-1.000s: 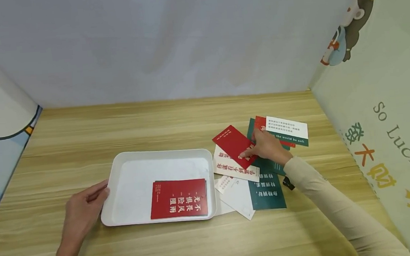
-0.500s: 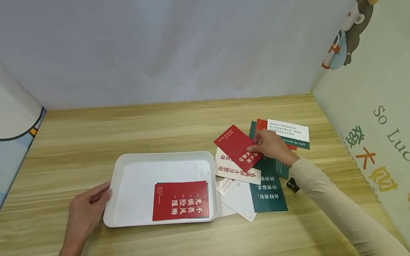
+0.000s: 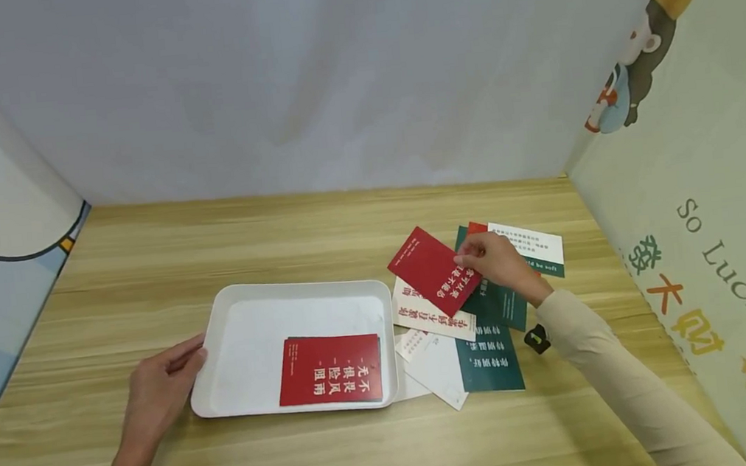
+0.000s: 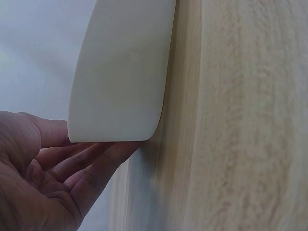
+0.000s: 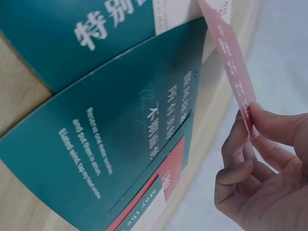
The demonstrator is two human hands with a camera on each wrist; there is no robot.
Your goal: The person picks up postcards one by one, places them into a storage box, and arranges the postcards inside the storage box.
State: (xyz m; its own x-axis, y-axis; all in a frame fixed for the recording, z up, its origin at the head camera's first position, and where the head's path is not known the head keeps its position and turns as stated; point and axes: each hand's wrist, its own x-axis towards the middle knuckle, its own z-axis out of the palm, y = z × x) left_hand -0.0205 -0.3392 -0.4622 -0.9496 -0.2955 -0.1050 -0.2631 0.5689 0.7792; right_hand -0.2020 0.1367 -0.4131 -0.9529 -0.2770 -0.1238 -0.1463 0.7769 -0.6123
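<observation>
My right hand (image 3: 497, 259) pinches a red card (image 3: 431, 266) between thumb and fingers by its lower right part. In the right wrist view this red card (image 5: 233, 62) stands tilted up, raised clear of the dark green cards (image 5: 110, 120) beside it. A white tray (image 3: 219, 305) lies to the left, with a stack of cards (image 3: 332, 370) inside it, red on top with green edges showing beneath. My left hand (image 3: 163, 388) holds the tray's left end. From the left wrist, the thumb is at the tray's (image 4: 120, 72) rim and the fingers are against its end.
Loose cards overlap to the tray's right: a cream card (image 3: 430, 317) with red lettering, a white card (image 3: 438, 368), a green card (image 3: 491, 363), and a white-and-green card (image 3: 534, 248) over a red one. Walls stand behind and to the right of the wooden table (image 3: 267, 464).
The right hand has lifted the red card slightly and tilted it off the pile. My left hand stays on the tray. The whole view has shifted a little.
</observation>
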